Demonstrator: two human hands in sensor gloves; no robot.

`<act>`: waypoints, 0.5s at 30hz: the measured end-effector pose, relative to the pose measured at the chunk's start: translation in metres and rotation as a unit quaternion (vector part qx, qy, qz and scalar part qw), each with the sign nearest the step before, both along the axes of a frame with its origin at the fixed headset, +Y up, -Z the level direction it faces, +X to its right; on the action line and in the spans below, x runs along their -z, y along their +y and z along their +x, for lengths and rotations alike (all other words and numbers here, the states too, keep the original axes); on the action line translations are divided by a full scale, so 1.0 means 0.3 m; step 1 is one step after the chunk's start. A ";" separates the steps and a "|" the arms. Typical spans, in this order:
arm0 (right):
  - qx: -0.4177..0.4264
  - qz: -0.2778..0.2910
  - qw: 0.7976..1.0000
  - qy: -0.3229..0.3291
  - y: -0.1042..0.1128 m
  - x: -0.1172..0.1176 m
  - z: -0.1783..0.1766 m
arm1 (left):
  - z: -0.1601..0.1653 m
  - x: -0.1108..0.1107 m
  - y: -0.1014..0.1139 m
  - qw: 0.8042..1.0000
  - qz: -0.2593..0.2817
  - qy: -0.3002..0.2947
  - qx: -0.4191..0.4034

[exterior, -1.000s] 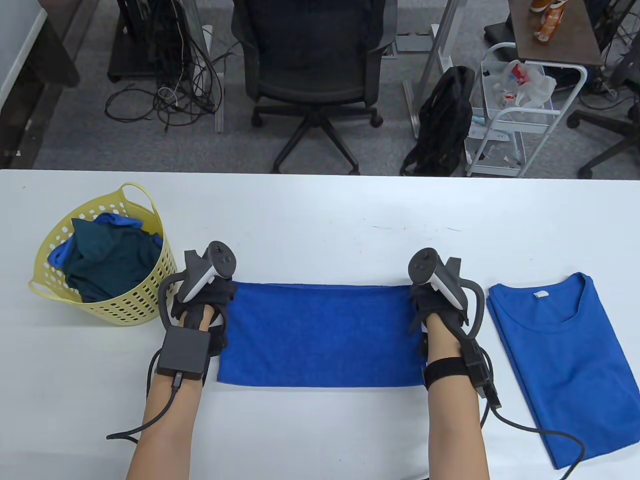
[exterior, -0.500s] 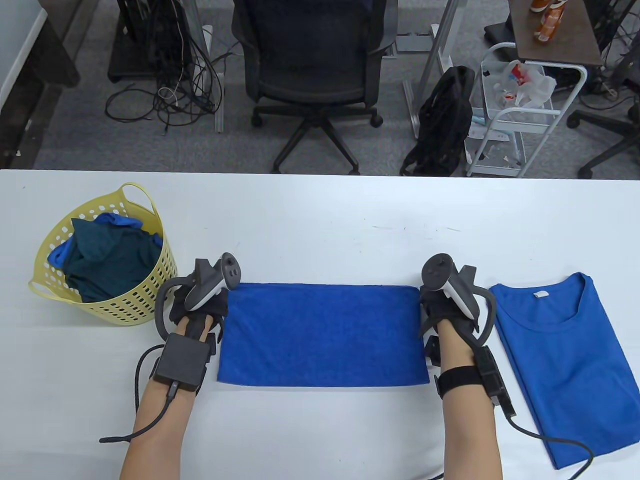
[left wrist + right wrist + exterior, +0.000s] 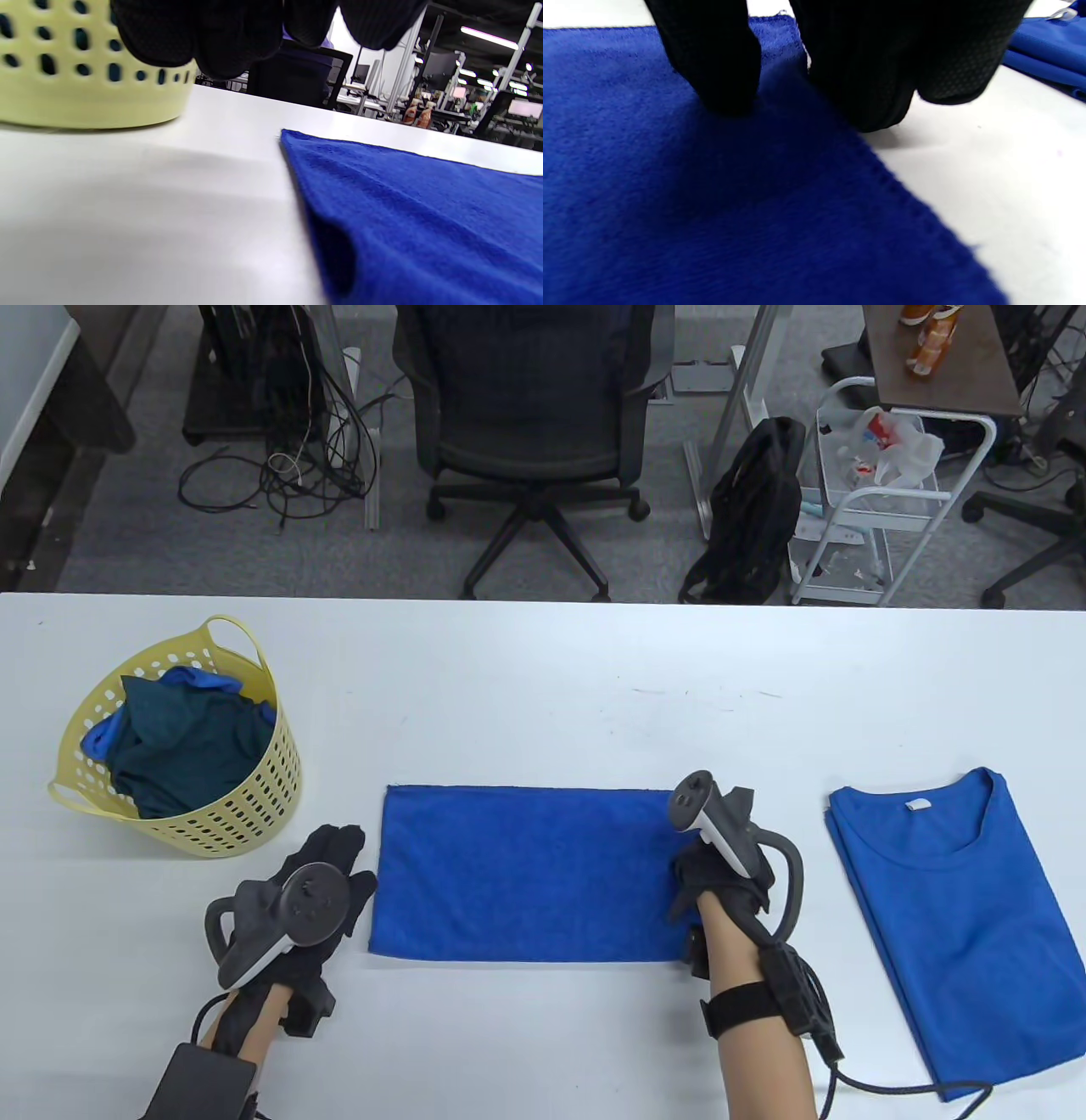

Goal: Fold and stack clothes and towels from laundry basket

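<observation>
Now the left hand (image 3: 327,869) has drawn back, fingers loose and empty, beside the half-folded towel (image 3: 526,874) lying flat mid-table; the right hand (image 3: 708,869) pinches its right edge, apparently readying the next fold.

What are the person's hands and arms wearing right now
Both the left hand and right hand wear black knit gloves, each with a dark grey, controller-like tracker with a ring on its back. Black cables trail from both wrists; the right forearm has a black strap, the left a black box. No sleeves.
</observation>
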State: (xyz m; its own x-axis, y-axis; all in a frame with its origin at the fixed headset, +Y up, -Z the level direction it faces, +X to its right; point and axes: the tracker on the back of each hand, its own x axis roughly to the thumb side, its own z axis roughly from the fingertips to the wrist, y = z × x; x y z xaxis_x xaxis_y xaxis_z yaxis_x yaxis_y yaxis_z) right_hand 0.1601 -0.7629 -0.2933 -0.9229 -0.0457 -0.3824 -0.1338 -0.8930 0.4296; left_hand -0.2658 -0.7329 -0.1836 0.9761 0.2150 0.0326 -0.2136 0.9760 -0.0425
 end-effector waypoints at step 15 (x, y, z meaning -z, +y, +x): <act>-0.062 0.009 0.996 -0.063 -0.037 0.005 -0.091 | -0.082 -0.016 -0.094 0.999 0.000 0.012 -0.046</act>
